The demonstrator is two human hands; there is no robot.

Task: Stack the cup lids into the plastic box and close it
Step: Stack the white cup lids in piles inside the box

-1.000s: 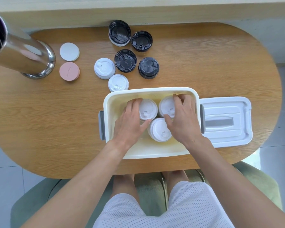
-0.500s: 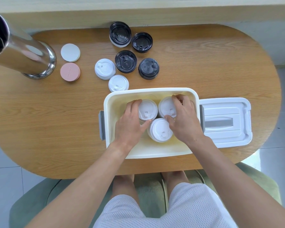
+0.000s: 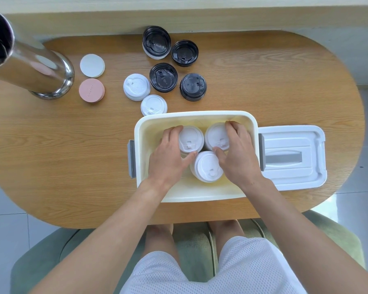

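An open cream plastic box [image 3: 140, 132] sits at the table's near edge with three stacks of white cup lids inside. My left hand [image 3: 168, 158] wraps around the back-left stack [image 3: 191, 139]. My right hand [image 3: 238, 153] wraps around the back-right stack [image 3: 216, 136]. The third stack [image 3: 207, 166] stands in front, between my two thumbs. The box's white lid [image 3: 291, 158] lies flat on the table to the right of the box. Behind the box lie two white lids [image 3: 136, 87] [image 3: 153, 105] and several black lids [image 3: 163, 77].
A steel tumbler [image 3: 30, 68] stands at the back left. A white disc [image 3: 92, 65] and a pink disc [image 3: 91, 90] lie beside it. The wooden table [image 3: 62, 145] is oval, with a wall ledge behind it. A green chair shows below my legs.
My hands have barely shifted and stay on the two back stacks. The view has tilted slightly, so everything sits a little lower in frame.
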